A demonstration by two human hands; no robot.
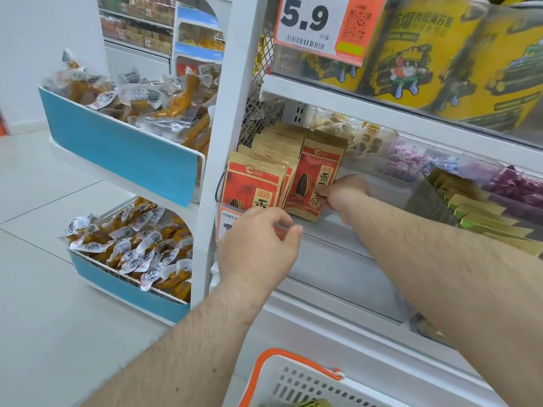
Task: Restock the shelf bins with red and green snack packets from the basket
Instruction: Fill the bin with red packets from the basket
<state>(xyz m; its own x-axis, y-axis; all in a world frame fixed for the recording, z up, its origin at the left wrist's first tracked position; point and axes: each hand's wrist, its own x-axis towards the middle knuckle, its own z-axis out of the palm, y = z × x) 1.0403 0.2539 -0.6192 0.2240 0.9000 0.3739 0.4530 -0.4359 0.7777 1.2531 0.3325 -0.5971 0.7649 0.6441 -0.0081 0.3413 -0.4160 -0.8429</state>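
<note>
While the right hand [342,193] pinched a red snack packet [316,183] by its lower right edge, upright beside the full row in the shelf bin [226,208], the left hand [260,248] curled on the bin's front lip. Packet looked light, crinkly kraft paper, sunflower-seed print; edge grip seemed best. Basket [296,380] near, below.

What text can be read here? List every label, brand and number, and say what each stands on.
"5.9": price card clipped to the top shelf.
"洽洽": red packet pinched by the right hand.
"洽洽": front red packet in the bin, behind the left hand.
Tub lettering, QR code, barcodes, bin tag: too blurred or hidden.
</note>
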